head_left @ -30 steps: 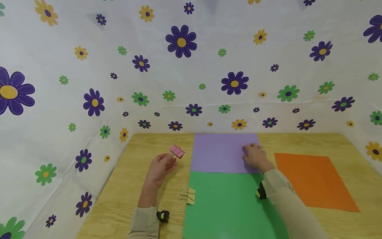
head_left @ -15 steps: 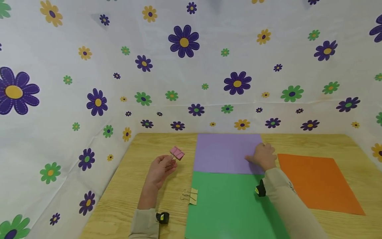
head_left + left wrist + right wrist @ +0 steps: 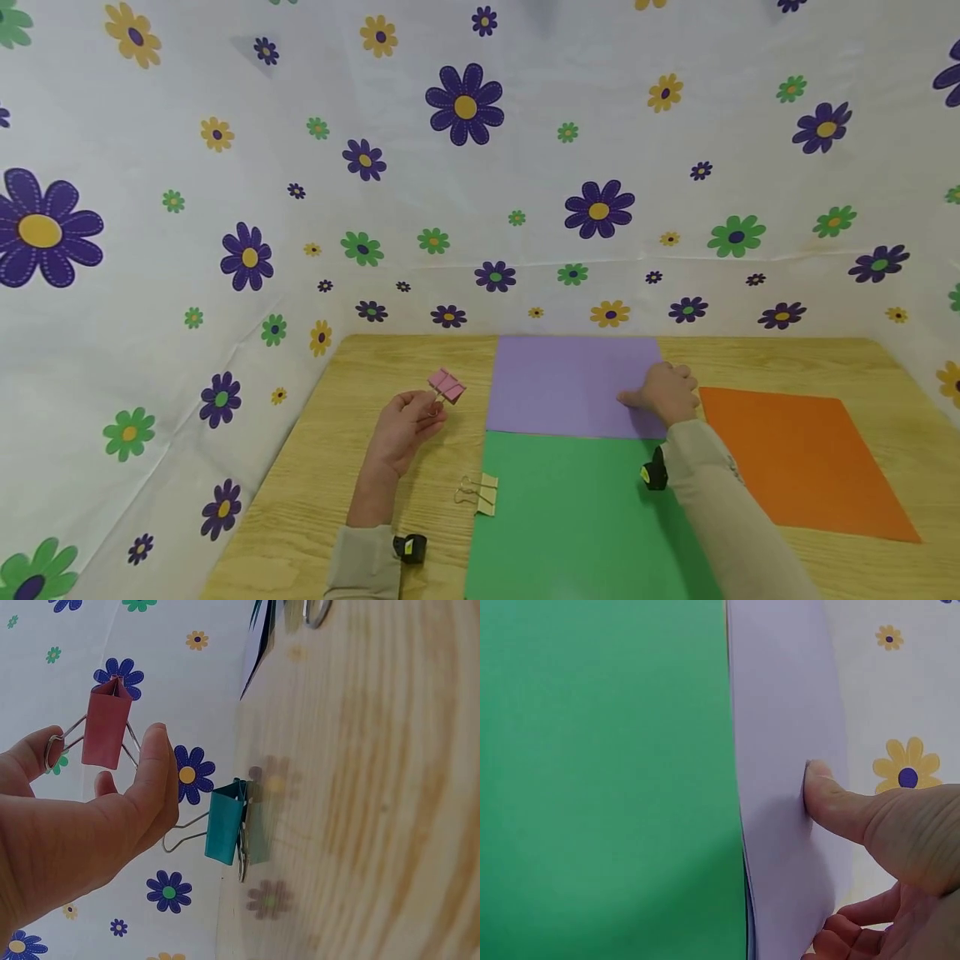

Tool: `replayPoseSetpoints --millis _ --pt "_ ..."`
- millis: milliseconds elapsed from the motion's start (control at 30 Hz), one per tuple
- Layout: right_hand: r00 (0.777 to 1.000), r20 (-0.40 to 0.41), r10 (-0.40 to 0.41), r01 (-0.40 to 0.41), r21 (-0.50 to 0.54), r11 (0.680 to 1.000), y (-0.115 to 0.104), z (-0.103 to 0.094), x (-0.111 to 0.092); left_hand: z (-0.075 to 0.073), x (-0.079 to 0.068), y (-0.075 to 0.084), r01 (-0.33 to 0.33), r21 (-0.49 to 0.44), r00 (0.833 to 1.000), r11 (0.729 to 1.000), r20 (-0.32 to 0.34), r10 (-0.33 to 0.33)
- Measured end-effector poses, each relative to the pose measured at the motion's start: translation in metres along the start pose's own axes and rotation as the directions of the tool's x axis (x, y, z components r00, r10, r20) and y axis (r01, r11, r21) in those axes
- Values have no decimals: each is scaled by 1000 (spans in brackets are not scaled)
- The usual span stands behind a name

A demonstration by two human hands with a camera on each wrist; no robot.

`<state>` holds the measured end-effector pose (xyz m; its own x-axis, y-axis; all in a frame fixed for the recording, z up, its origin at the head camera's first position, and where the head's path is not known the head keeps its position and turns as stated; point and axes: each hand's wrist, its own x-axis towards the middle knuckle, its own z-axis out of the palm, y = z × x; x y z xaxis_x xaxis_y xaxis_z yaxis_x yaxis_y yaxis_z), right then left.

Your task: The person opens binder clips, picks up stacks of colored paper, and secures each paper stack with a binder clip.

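Since a second ago, the right hand [image 3: 663,393] has shifted from the top of the purple sheet [image 3: 555,383] to its right edge, while the left hand [image 3: 401,429] has hardly moved. The right thumb now presses on the sheet and the curled fingers meet its edge, so the right hand seems to pinch it there, though the fingertips are partly hidden. The purple sheet lies on the far part of the counter [image 3: 300,500], its near side apparently under the green sheet [image 3: 577,508].

Left of the sheets, the left hand pinches the pink clip [image 3: 450,387] by its wire handles, with no paper in it. A yellow clip [image 3: 487,495] sits across the green sheet's left edge, and a teal clip [image 3: 225,825] shows only in the left wrist view. The orange sheet [image 3: 806,462] lies apart on the right.

The step in hand looks like steadying or aligning the purple sheet. The next move probably calls for holding it square to the green one, with the pink clip squeezed wider if it is to take an edge.
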<state>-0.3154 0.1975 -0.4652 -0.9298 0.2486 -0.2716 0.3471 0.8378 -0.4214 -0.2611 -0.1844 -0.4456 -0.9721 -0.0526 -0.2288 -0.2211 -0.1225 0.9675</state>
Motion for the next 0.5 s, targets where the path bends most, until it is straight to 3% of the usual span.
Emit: replayPoseSetpoints --millis 500 --pt "997 20 -71 69 60 996 8 -13 -4 -1 3 -4 9 29 1000 1000 -22 -9"
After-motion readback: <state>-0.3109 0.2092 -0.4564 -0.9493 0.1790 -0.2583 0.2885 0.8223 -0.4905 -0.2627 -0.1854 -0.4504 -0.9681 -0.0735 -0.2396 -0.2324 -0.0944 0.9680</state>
